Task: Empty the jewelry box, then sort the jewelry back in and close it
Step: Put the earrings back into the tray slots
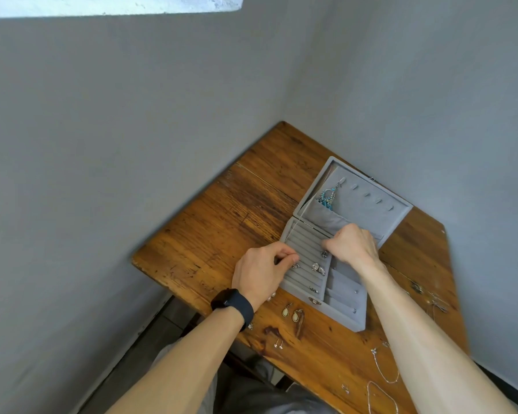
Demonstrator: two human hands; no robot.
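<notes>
Chains (385, 372) lie loose by your desk's (222, 222) near edge. Grey velvet box (346, 319) sits open mid-desk, lid (371, 209) toward the wall corner, few rings (318, 268) slotted. Left grip (263, 268) and right grip (353, 243) curl over it; can't tell if they're pinching anything.

A worn wooden table (222, 234) is pushed into the corner where two plain grey walls meet, the left wall (132, 130) and the right wall (431, 100). Its varnished boards show scratches, dark grain and knots. Below its left edge a strip of dark floor (150, 339) shows. High up on the left, a pale ledge (102, 4) catches bright light; elsewhere the light is soft and even.
</notes>
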